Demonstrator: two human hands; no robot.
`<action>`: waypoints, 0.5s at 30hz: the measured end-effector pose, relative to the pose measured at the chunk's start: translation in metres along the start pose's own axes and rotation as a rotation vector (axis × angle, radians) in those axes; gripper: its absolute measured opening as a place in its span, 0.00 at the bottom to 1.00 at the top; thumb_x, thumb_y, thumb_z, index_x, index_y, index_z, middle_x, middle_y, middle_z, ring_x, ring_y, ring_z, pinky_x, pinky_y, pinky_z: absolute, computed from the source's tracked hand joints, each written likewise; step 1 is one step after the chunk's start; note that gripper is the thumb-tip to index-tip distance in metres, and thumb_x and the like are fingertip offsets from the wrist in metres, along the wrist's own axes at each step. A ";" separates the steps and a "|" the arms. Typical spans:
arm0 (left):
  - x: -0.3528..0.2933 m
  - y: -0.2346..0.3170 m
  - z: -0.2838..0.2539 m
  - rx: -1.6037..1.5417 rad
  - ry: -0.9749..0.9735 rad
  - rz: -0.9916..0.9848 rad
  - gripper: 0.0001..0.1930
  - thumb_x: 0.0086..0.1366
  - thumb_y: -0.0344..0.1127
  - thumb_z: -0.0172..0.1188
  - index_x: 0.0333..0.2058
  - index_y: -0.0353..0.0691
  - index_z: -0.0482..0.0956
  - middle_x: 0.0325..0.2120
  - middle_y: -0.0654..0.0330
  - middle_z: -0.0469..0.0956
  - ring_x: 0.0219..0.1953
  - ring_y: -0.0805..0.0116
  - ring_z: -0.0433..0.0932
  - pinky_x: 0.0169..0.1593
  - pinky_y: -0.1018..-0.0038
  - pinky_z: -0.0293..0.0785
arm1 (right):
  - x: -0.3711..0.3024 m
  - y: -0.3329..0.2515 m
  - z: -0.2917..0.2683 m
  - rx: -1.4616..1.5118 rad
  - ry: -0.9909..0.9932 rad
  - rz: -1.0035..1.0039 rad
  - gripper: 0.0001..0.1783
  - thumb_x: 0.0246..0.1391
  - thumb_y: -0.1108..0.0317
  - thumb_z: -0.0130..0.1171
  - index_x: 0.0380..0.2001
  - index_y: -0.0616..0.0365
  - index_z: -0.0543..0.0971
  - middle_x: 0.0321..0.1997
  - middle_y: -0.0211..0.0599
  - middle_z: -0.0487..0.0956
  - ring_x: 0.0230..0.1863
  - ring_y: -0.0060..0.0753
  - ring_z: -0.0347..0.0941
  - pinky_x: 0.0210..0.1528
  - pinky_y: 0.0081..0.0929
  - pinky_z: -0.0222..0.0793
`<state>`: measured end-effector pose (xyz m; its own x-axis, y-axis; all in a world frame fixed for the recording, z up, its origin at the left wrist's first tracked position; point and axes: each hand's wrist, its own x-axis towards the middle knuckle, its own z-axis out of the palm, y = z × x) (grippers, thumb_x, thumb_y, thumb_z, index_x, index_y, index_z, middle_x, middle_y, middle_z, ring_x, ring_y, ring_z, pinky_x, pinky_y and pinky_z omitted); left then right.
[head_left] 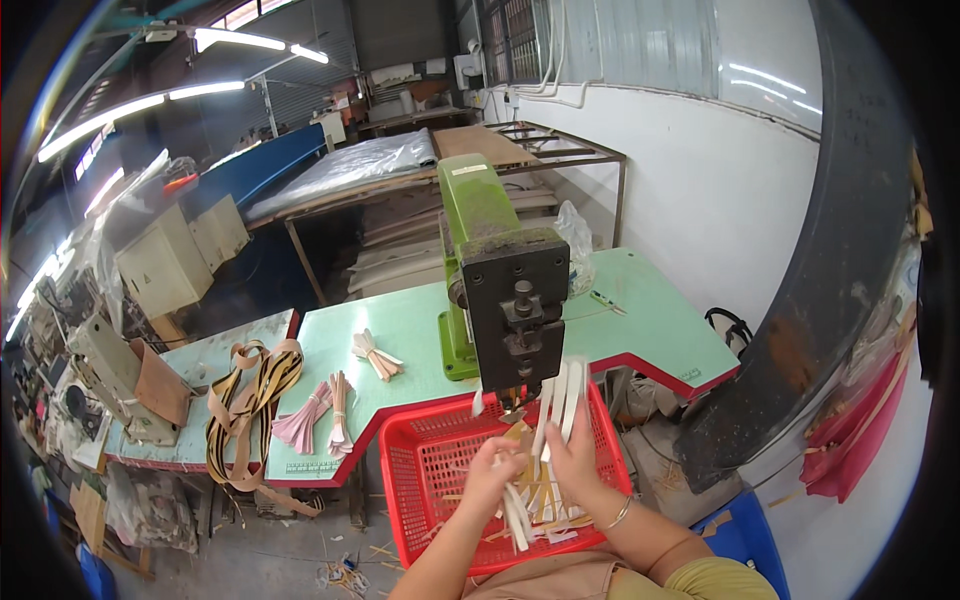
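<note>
My right hand [572,462] is closed round a fanned bunch of white strips [570,398], whose ends stick up beside the black head [515,310] of a green machine [478,195]. To its left, my left hand [493,474] has its fingers curled in, with more white strips [516,520] hanging below it. Both hands are above a red plastic basket [404,497]. Loose white and tan strips [545,500] lie in the basket, partly hidden by my hands and forearms.
Tied bundles of pink strips [303,418] and cream strips [376,356] lie on the green tabletop [400,325]. Left of them is a heap of striped straps [240,400]. A dark pillar [800,350] stands at the right, with a blue bin [755,545] at the lower right.
</note>
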<state>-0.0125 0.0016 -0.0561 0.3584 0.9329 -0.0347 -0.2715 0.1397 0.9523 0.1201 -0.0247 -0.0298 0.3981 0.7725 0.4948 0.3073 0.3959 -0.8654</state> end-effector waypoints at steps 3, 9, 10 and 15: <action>0.010 -0.005 0.020 0.291 -0.028 0.207 0.17 0.52 0.35 0.60 0.41 0.37 0.73 0.30 0.62 0.76 0.31 0.78 0.71 0.36 0.81 0.67 | -0.028 0.017 0.000 -0.163 -0.068 -0.063 0.25 0.49 0.71 0.48 0.50 0.69 0.55 0.42 0.53 0.66 0.44 0.47 0.65 0.47 0.33 0.60; 0.009 0.017 0.013 0.547 0.023 0.296 0.09 0.54 0.35 0.58 0.30 0.35 0.77 0.21 0.64 0.74 0.26 0.81 0.69 0.31 0.83 0.66 | -0.030 0.003 -0.051 -0.466 -0.821 -0.320 0.19 0.46 0.66 0.55 0.42 0.63 0.70 0.26 0.47 0.74 0.28 0.37 0.73 0.31 0.28 0.68; 0.004 0.027 0.005 0.638 -0.021 0.307 0.09 0.54 0.34 0.58 0.30 0.35 0.77 0.20 0.62 0.74 0.26 0.79 0.71 0.31 0.82 0.67 | -0.017 -0.029 -0.058 -0.201 -0.903 0.429 0.11 0.42 0.67 0.59 0.30 0.61 0.77 0.26 0.44 0.76 0.26 0.29 0.74 0.28 0.26 0.68; -0.010 0.079 0.003 0.734 -0.235 0.352 0.08 0.53 0.32 0.59 0.29 0.34 0.76 0.20 0.60 0.74 0.24 0.78 0.71 0.30 0.80 0.67 | 0.028 -0.032 -0.069 -0.409 -0.056 -0.280 0.17 0.36 0.73 0.63 0.34 0.61 0.73 0.33 0.34 0.72 0.37 0.21 0.68 0.36 0.18 0.64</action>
<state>-0.0347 0.0022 0.0201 0.5598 0.7771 0.2877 0.2178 -0.4730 0.8537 0.1811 -0.0501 0.0168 0.2083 0.6946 0.6886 0.7139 0.3733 -0.5925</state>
